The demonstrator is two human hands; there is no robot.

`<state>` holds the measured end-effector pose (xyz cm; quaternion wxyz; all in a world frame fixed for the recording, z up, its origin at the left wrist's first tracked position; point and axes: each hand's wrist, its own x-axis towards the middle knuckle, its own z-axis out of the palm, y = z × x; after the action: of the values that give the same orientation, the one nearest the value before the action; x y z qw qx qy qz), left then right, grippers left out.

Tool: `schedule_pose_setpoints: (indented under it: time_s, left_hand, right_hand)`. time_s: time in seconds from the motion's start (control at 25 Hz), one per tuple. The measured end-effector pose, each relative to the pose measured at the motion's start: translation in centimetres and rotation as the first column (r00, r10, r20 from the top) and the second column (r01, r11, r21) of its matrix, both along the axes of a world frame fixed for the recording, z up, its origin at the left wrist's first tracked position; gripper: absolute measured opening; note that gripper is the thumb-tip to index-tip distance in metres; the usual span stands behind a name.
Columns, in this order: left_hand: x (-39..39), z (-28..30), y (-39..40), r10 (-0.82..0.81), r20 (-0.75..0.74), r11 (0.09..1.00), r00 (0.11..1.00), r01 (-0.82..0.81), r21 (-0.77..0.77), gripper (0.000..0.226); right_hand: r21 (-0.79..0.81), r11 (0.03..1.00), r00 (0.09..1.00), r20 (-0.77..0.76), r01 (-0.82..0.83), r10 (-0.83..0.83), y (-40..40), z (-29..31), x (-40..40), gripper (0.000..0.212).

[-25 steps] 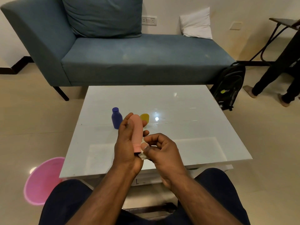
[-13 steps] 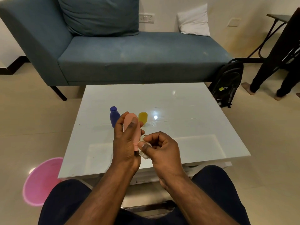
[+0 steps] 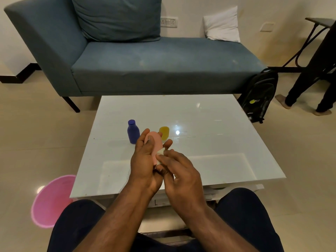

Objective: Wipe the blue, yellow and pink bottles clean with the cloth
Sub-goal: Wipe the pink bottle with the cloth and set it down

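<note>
My left hand (image 3: pixel 143 160) grips the pink bottle (image 3: pixel 156 140) above the white table (image 3: pixel 209 135), its rounded base pointing away from me. My right hand (image 3: pixel 180 171) pinches a small white cloth (image 3: pixel 161 152) against the bottle's right side, near its lower end. The bottle's cap end is hidden between my hands. The blue bottle (image 3: pixel 133 131) stands upright on the table just beyond my left hand. The yellow bottle (image 3: pixel 164 132) stands to its right, partly behind my fingers.
A blue chaise sofa (image 3: pixel 154 62) with cushions runs along the far side of the table. A pink basin (image 3: pixel 51 200) sits on the floor at the left. A black backpack (image 3: pixel 260 95) leans at the sofa's right end, with a person's legs (image 3: pixel 309 91) beyond it.
My right hand has slid the cloth up along the pink bottle's side and closer against my left hand. The head view has shifted slightly.
</note>
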<state>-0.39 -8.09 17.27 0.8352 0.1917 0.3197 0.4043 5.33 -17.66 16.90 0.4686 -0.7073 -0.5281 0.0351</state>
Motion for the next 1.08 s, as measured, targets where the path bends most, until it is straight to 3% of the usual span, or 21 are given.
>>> schedule_pose_setpoints:
  time_s: [0.12, 0.36, 0.6, 0.68, 0.76, 0.84, 1.08]
  left_hand:
    - [-0.2, -0.3, -0.1, -0.006, 0.027, 0.996, 1.000, 0.008, -0.084, 0.036]
    - [-0.7, 0.1, 0.6, -0.040, 0.074, 0.977, 0.996, 0.054, -0.205, 0.044]
    - [-0.3, 0.0, 0.2, -0.023, 0.050, 0.981, 0.998, 0.032, -0.194, 0.035]
    - [-0.3, 0.3, 0.4, -0.027, 0.020, 0.983, 0.999, 0.030, -0.183, 0.034]
    - [-0.2, 0.1, 0.7, -0.030, -0.012, 0.985, 0.999, 0.028, -0.173, 0.035]
    - [-0.3, -0.2, 0.7, -0.023, -0.006, 0.984, 1.000, 0.021, -0.175, 0.035]
    - [-0.1, -0.3, 0.4, -0.088, 0.001, 0.979, 0.996, 0.087, -0.186, 0.046]
  right_hand:
    - [0.021, 1.000, 0.999, 0.042, -0.016, 0.015, 0.2, 0.2, 0.4, 0.030]
    - [-0.055, 0.998, 0.977, -0.209, 0.017, -0.028, 0.2, 0.1, 1.2, 0.020]
    - [0.004, 1.000, 0.995, 0.100, -0.026, 0.025, 0.1, -0.4, 1.2, 0.030]
    - [0.004, 1.000, 1.000, 0.000, -0.010, 0.010, 0.3, -0.6, 1.9, 0.026]
    - [-0.022, 1.000, 0.977, -0.213, 0.020, -0.024, 0.3, -0.7, 2.1, 0.020]
    - [-0.035, 0.999, 0.959, -0.280, 0.038, -0.047, 0.2, -0.8, 1.9, 0.019]
    - [-0.011, 1.000, 0.999, 0.018, -0.027, 0.027, -0.2, -0.7, 2.0, 0.030]
